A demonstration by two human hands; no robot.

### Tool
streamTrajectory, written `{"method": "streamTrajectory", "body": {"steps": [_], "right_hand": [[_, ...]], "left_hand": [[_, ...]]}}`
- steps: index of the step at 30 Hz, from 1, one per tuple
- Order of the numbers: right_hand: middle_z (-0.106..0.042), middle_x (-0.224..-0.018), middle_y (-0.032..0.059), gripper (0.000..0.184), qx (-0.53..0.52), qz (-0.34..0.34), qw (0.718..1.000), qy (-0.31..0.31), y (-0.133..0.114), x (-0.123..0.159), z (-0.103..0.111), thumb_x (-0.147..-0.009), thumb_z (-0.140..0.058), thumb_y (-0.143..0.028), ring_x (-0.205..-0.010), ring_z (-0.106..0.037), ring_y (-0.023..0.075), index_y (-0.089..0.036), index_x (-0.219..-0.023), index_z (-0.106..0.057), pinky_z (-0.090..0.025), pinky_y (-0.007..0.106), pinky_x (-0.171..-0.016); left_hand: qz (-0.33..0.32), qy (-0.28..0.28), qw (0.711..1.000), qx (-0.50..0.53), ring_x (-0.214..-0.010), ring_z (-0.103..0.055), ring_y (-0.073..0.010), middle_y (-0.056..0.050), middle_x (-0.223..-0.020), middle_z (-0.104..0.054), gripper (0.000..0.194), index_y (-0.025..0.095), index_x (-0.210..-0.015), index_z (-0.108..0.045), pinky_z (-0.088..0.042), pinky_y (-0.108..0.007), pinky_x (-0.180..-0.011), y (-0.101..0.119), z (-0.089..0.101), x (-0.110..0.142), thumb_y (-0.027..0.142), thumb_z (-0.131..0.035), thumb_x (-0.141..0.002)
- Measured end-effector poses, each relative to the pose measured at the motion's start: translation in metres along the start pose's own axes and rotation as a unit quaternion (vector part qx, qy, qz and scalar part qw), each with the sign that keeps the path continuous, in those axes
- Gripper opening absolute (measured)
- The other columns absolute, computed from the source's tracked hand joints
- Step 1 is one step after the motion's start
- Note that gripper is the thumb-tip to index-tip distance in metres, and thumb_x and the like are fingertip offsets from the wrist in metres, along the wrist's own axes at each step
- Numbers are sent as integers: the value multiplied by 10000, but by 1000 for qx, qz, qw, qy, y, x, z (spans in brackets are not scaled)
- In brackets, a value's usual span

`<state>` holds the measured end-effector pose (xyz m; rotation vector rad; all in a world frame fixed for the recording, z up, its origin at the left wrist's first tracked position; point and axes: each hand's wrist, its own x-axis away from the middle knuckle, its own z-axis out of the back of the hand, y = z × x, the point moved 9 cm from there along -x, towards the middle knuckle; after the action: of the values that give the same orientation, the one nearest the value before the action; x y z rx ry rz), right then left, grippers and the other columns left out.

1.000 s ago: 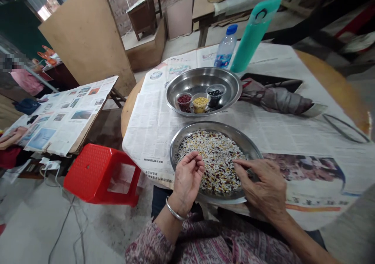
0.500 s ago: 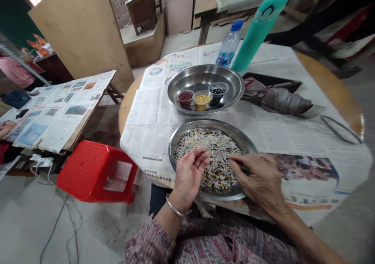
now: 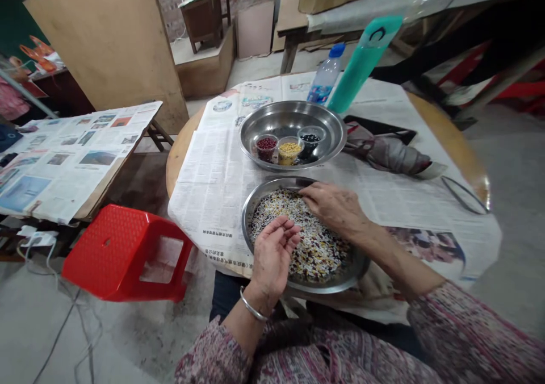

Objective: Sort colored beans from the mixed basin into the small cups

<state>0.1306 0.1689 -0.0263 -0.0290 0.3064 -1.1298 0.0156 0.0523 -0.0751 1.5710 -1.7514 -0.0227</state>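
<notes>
A steel basin (image 3: pixel 251 202) near the table's front edge holds a mix of white grains with yellow, dark red and black beans (image 3: pixel 315 259). Over its left side is my left hand (image 3: pixel 275 253), palm up and loosely cupped, its fingers half curled and apart; nothing shows in the palm. My right hand (image 3: pixel 334 208) reaches over the far side of the mix, thumb and fingertips pinched at the grains; anything between them is hidden. Behind, a second steel basin (image 3: pixel 293 111) carries clear cups of red beans (image 3: pixel 266 146), yellow beans (image 3: pixel 289 150) and black beans (image 3: pixel 310 138).
Newspaper (image 3: pixel 204 185) covers the round table. Past the far basin stand a water bottle (image 3: pixel 326 74) and a tall teal bottle (image 3: pixel 366 63); a folded umbrella (image 3: pixel 383 148) lies to the right. On the left are a red stool (image 3: pixel 114 247) and another newspaper-covered table (image 3: pixel 80 151).
My right hand has moved from the near basin's right rim to the far side of the grains. My left hand stays cupped in nearly the same place. The view has shifted slightly.
</notes>
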Motion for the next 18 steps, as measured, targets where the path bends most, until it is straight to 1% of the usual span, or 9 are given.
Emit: {"method": "streamTrajectory", "body": {"steps": [3, 8, 13, 18], "right_hand": [[-750, -1096, 106, 281, 32, -6, 998, -44, 1, -3, -11, -942, -506, -207, -976, -694, 261, -174, -1089, -744, -484, 332, -710], [-747, -1067, 108, 299, 46, -5, 997, -67, -2, 0, -15, -950, -471, -200, -984, -679, 257, -168, -1079, -738, -459, 333, -697], [-751, -1041, 109, 288, 50, 5, 998, -47, -3, -1, -14, -949, -463, -198, -945, -681, 258, -160, -1024, -739, -437, 341, -682], [-755, -1024, 107, 275, 40, 18, 999, -9, -1, 3, -11, -947, -484, -208, -945, -679, 250, -159, -1043, -737, -443, 332, -709]], "left_hand": [[8, -7, 1000, 11, -839, -690, -137, -85, -925, -712, 168, 97, -997, -710, -513, -262, -833, -2, -1, -1, 101, -639, -845], [14, -21, 999, 25, -825, -688, -133, -82, -904, -707, 163, 93, -993, -710, -518, -250, -807, -3, -2, -2, 104, -636, -848], [16, -32, 999, 27, -820, -686, -129, -78, -899, -704, 160, 96, -988, -710, -520, -242, -795, -5, -3, -2, 109, -641, -845], [18, -31, 999, 21, -831, -679, -134, -76, -906, -699, 171, 104, -991, -709, -512, -252, -811, -4, -3, -1, 123, -669, -826]]}}
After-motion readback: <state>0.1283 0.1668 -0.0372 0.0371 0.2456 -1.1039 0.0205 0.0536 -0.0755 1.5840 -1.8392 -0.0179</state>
